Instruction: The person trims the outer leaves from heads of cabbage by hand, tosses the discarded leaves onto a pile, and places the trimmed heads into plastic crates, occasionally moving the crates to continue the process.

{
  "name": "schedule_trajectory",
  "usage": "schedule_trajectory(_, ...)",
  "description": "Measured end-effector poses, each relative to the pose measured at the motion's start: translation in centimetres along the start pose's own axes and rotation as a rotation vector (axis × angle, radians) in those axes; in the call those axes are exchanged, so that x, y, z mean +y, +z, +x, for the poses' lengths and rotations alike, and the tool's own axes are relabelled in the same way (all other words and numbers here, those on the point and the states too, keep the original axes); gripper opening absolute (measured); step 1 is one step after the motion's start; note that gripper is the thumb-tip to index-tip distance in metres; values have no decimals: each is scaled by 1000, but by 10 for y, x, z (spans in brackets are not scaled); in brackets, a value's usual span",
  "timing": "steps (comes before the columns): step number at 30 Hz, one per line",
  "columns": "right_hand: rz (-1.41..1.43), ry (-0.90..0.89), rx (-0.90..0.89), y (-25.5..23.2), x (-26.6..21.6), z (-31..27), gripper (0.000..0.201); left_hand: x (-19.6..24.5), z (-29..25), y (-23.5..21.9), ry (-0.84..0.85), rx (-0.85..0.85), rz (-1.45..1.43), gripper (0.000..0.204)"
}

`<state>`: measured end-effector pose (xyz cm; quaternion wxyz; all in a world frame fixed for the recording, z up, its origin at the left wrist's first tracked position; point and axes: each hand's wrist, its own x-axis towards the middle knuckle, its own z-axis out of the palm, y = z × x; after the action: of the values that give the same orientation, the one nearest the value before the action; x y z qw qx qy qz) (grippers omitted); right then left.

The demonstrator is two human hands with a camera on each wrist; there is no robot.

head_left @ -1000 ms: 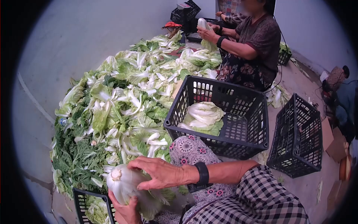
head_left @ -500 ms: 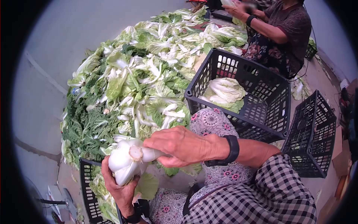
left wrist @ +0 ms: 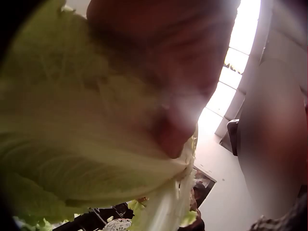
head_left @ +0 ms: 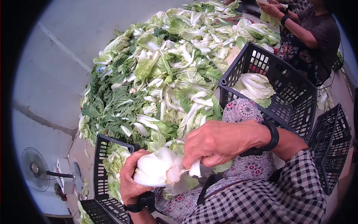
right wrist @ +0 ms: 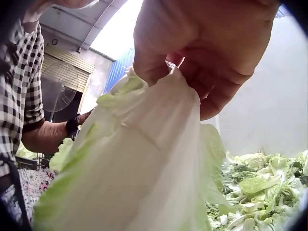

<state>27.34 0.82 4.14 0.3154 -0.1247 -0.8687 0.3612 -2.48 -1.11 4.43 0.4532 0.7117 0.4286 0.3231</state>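
Observation:
A napa cabbage [head_left: 154, 168] with its pale cut base toward the head camera is gripped by my left hand [head_left: 132, 179], the fingers wrapped round its left side. On the other side my right hand [head_left: 227, 143] pinches the white stem end of an outer leaf [head_left: 195, 170], which stands out from the head beside the base. Up close in the right wrist view, thumb and fingers of that hand [right wrist: 202, 48] hold the top of the broad leaf [right wrist: 134, 159]. The left wrist view has the left hand [left wrist: 168, 82] dark against the cabbage's green leaves [left wrist: 86, 139].
A heap of loose cabbage leaves [head_left: 149, 78] covers the floor ahead. One trimmed cabbage [head_left: 255, 87] lies in a black crate [head_left: 298, 86] by my knee. Another crate [head_left: 100, 168] holding leaves stands at left, near a fan [head_left: 35, 168]. At upper right sits another person [head_left: 307, 41].
The head view has swung left. The cabbage's base has tilted toward the camera, and the right hand, with the leaf stem in its fingers, has drawn the leaf outward from the head.

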Motion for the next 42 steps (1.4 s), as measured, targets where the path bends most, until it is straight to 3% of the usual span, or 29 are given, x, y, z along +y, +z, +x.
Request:
schedule_trajectory(2,-19,-23,-64,-1,-5,4,29,-7,-2,-6,33,-78,-7,89)
schedule_trajectory(5,-62,-27,-175,-15,-16,2,24,-5,-10,-13,22,58,14,85)
schedule_trajectory(6,-81,-27,-213,-19,-17,1,22,-11,-16,-18,43,217,-128,83)
schedule_trajectory(9,-144,-115,209,-27,-8,-4,19,-32,-38,-57,-102,662,-15,73)
schedule_trajectory(11,-402,-241,597,-52,14,9,21,-47,-54,-74,108,680,-357,71)
schedule_trajectory(13,-771,-165,800,-79,32,14,37,-47,-55,-74,115,823,-371,72)
schedule_trajectory(16,-1026,186,845,-76,57,9,65,-47,-61,-70,107,905,-403,73)
schedule_trajectory(17,-920,232,787,-76,59,4,72,-49,-66,-68,100,914,-418,73)
schedule_trajectory(20,-483,397,616,-62,35,-1,98,-71,-90,-72,-63,828,-2,66)
schedule_trajectory(21,-409,395,514,-49,24,3,104,-76,-95,-70,-59,778,198,63)
schedule_trajectory(23,-304,304,305,-15,13,12,122,-80,-94,-58,114,574,765,52)
schedule_trajectory(25,-214,141,165,32,12,24,129,-115,-101,-64,141,533,422,60)
schedule_trajectory(26,-158,61,134,49,10,28,132,-118,-95,-60,201,616,423,63)
schedule_trajectory(30,266,160,360,54,2,31,123,-122,-61,-24,435,944,386,75)
schedule_trajectory(32,338,227,482,39,3,22,113,-98,-30,4,416,837,28,83)
schedule_trajectory(34,468,121,620,25,7,8,103,-22,5,30,225,438,-592,94)
schedule_trajectory(37,592,78,798,-19,-7,-20,87,-1,26,51,207,478,-265,91)
schedule_trajectory(39,531,95,953,-52,-26,-52,73,-3,29,44,118,204,-514,73)
schedule_trajectory(42,211,108,1118,-95,-47,-115,44,-24,22,28,33,224,-513,61)
